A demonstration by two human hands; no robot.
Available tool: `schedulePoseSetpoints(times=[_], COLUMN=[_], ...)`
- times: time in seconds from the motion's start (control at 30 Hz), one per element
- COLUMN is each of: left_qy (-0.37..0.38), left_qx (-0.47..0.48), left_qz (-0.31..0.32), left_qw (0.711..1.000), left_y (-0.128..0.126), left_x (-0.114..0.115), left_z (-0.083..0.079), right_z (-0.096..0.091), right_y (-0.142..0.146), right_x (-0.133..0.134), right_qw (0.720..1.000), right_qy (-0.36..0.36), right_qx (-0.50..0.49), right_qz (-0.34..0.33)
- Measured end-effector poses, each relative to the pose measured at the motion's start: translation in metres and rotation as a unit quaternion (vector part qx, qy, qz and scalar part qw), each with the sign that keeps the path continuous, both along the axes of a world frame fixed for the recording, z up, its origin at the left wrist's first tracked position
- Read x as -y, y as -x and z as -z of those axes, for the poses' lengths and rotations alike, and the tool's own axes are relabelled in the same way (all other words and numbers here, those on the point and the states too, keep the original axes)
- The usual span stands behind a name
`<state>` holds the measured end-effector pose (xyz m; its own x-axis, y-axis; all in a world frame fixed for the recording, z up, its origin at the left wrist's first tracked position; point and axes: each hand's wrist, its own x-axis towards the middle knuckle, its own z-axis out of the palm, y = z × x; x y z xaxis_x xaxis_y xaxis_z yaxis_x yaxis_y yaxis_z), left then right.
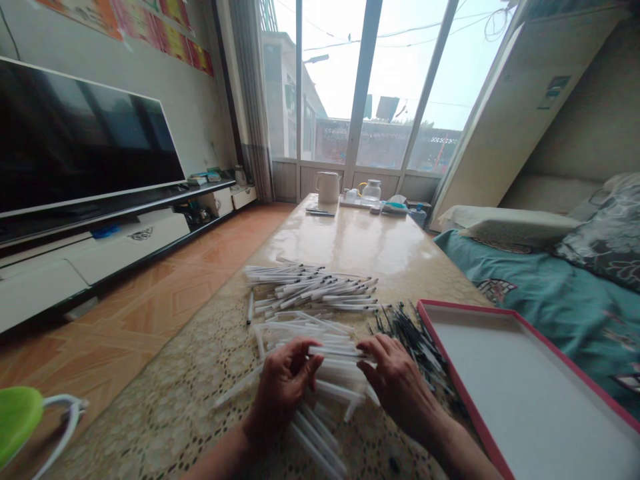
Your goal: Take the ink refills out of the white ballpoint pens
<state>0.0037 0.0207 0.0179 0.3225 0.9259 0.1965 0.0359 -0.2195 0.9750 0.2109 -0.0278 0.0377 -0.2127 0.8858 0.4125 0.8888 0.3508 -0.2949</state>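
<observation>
Between thumb and fingers, my left hand grips a whitish translucent pen barrel, held level and pointing right. My right hand is closed in a pinch at the barrel's right end; whatever its fingertips hold is too small to make out. Beneath both hands lies a loose heap of clear pen barrels, some blurred. Beyond them is a pile of white pens with dark tips. To the right of my right hand, thin dark pen refills lie in a bunch, partly covered by my hand and forearm.
A shallow red-rimmed box lid rests at the table's right. On the far end of the patterned table stand a pitcher, a glass teapot and tissues. A green stool is at lower left, a bed at right.
</observation>
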Motion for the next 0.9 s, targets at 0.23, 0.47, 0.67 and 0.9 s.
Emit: schedulePoseSetpoints(times=[0.23,0.47,0.67,0.9], left_qy=[-0.129,-0.229,-0.103,0.144], left_qx=[-0.130,-0.198,-0.192,-0.051], left_qz=[0.060,0.077,0.060,0.101], left_qw=[0.981,0.950,0.974,0.983], left_y=[0.001,-0.001,-0.003,-0.011], left_x=[0.010,0.012,0.013,0.015], left_z=[-0.013,-0.009,-0.019,-0.022], right_z=[-0.016,-0.007,0.000,-0.009], right_y=[0.007,0.011,0.013,0.012], right_x=[0.009,0.014,0.006,0.007], right_qw=[0.992,0.988,0.994,0.982], right_qy=[0.090,0.125,-0.001,-0.107], right_qx=[0.064,0.041,0.091,0.143], right_qz=[-0.065,-0.076,-0.056,-0.061])
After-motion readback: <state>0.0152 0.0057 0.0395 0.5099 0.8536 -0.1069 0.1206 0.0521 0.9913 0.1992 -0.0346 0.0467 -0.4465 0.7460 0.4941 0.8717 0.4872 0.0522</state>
